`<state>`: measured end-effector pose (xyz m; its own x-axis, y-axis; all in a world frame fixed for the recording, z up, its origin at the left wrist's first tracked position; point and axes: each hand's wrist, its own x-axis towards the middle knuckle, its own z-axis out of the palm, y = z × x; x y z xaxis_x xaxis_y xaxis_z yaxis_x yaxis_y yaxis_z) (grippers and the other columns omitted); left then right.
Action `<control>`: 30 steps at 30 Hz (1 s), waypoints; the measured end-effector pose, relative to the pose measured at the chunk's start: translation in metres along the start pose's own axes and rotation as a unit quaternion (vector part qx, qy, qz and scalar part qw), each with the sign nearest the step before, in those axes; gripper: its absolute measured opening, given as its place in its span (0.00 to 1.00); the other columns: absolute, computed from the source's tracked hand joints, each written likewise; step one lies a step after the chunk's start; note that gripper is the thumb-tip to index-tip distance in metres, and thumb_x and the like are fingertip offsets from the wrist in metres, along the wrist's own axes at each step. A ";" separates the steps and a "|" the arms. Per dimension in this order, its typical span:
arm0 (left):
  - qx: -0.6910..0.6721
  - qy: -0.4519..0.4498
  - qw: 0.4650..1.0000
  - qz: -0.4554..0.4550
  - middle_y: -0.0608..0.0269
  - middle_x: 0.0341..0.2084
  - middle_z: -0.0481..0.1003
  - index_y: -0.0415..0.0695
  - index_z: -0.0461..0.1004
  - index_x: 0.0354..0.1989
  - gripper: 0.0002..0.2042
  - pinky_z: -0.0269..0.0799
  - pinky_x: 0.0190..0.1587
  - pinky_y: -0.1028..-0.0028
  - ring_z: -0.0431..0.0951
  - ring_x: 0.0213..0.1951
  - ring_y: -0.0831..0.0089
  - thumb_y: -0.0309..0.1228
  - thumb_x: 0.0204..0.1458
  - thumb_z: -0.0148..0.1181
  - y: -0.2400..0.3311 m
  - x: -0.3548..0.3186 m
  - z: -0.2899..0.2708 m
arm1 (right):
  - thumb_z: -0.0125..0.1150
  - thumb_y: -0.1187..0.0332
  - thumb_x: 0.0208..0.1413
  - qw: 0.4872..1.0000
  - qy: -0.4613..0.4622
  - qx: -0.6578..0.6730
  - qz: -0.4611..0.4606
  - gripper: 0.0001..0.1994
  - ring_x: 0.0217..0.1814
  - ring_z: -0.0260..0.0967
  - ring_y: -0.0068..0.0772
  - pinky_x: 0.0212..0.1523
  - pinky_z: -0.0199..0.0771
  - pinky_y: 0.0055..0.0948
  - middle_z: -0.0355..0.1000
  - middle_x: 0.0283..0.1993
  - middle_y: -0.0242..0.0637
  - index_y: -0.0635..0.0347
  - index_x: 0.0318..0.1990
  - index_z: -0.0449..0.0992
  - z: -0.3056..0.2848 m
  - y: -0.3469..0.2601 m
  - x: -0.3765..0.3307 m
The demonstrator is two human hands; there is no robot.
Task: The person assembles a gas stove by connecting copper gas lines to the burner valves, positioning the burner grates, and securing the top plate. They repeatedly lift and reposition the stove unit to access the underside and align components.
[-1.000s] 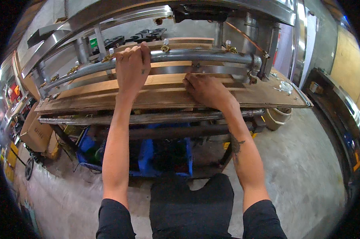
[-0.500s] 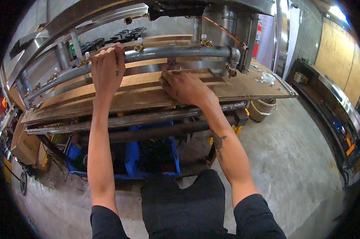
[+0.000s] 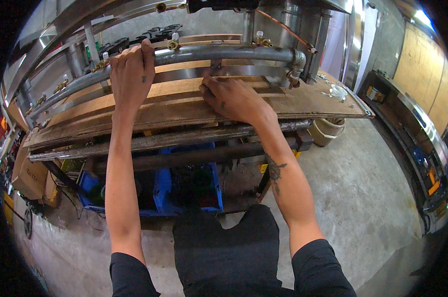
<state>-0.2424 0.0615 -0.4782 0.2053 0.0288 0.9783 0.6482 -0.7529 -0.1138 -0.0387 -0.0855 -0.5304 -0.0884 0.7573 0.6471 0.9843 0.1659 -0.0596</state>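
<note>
Across the wooden board (image 3: 184, 106) runs a grey metal pipe (image 3: 219, 53) with small brass valves (image 3: 173, 43) along its top. My left hand (image 3: 132, 74) is closed around the pipe, left of the middle valve. Below and behind the pipe lies a flat shiny metal strip (image 3: 184, 74). A small bracket (image 3: 216, 64) joins the pipe and strip near the middle. My right hand (image 3: 231, 99) is just below this bracket, its fingers bent and pressed together. Whatever those fingertips hold is hidden. An elbow fitting (image 3: 298, 59) ends the pipe at the right.
Blue bins (image 3: 189, 183) stand beneath the bench, and a beige bucket (image 3: 327, 131) is by its right end. Loose white tubing (image 3: 338, 92) lies on the board's right. A copper tube (image 3: 288, 32) hangs behind. A cardboard box (image 3: 30, 170) sits at left.
The view has shifted slightly, so the pipe, strip and both hands appear higher. My left hand keeps its grip on the pipe. My right hand stays near the bracket, which now shows more plainly.
</note>
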 end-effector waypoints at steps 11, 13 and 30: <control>0.014 -0.013 1.000 -0.001 0.52 0.23 0.77 0.39 0.77 0.26 0.24 0.67 0.46 0.55 0.78 0.32 0.52 0.39 0.72 0.44 0.000 0.001 -0.001 | 0.48 0.56 0.71 1.000 -0.006 -0.014 -0.003 0.20 0.52 0.74 0.66 0.52 0.75 0.58 0.78 0.48 0.59 0.63 0.58 0.72 0.004 0.004 0.000; 0.012 0.036 0.999 0.015 0.52 0.23 0.77 0.39 0.77 0.26 0.23 0.67 0.46 0.56 0.78 0.32 0.52 0.39 0.72 0.45 0.003 0.001 0.001 | 0.49 0.57 0.71 1.000 0.006 -0.016 -0.005 0.19 0.51 0.75 0.66 0.51 0.75 0.58 0.78 0.47 0.59 0.64 0.57 0.73 0.005 0.004 0.001; -0.009 0.092 0.995 0.050 0.56 0.23 0.79 0.41 0.78 0.26 0.21 0.68 0.45 0.57 0.81 0.33 0.54 0.38 0.70 0.47 -0.001 0.000 0.007 | 0.61 0.71 0.60 0.900 0.214 -0.367 0.102 0.14 0.44 0.76 0.64 0.43 0.76 0.56 0.77 0.43 0.55 0.66 0.50 0.71 -0.142 0.041 -0.034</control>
<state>-0.2377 0.0673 -0.4797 0.1293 -0.1652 0.9778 0.6177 -0.7579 -0.2097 0.0266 -0.1938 -0.4470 0.0177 0.3859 0.9224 0.8231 -0.5293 0.2057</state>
